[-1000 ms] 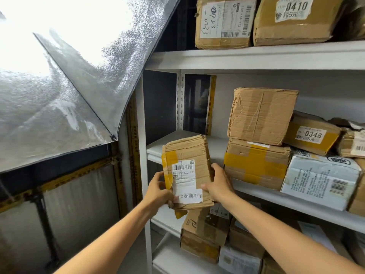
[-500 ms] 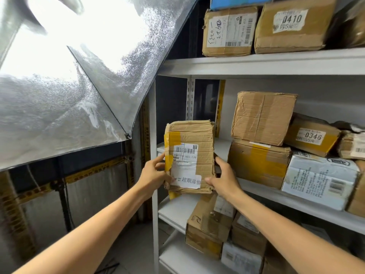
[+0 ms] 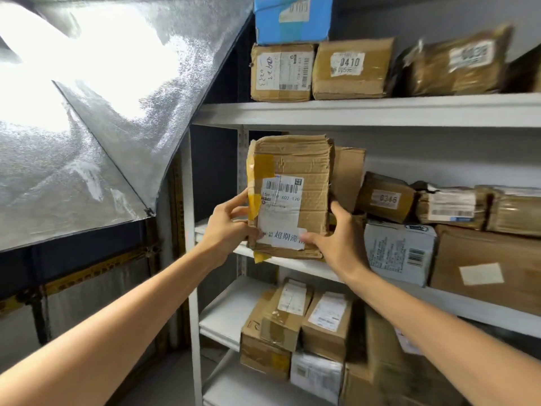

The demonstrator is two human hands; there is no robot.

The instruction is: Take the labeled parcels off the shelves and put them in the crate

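While you look up at the rack, your two hands hold one brown cardboard parcel (image 3: 295, 171) upright in the centre of the frame, in front of the left end of the middle shelf (image 3: 292, 264). Your left hand (image 3: 227, 230) grips its lower left edge, thumb across the front near the yellow tape. Your right hand (image 3: 341, 238) clasps the lower right corner, with the thumb lying on the parcel's white barcode label (image 3: 281, 206). Whether the bottom edge touches the shelf lip or hangs just above it cannot be told. Along the upper shelf (image 3: 351, 111) you can count four parcels: one blue box (image 3: 292, 22) stacked on a brown parcel with a handwritten label (image 3: 281, 71), then one marked 0410 (image 3: 351, 68) just beside it, then one blurred brown packet (image 3: 456, 65) towards the upper right. On the middle shelf, right of your hands, one plain brown box (image 3: 349, 174) stands directly behind the held parcel. One parcel marked 0346 (image 3: 386, 197) is next to it, one white printed parcel (image 3: 398, 250) sits below that, and one large brown box with a blank white sticker (image 3: 491, 268) fills the right edge. At least four more labelled parcels (image 3: 292, 312) are piled on the lower shelves at bottom centre, too blurred to count surely. One silver reflective sheet (image 3: 102, 112) covers the upper left of the frame.
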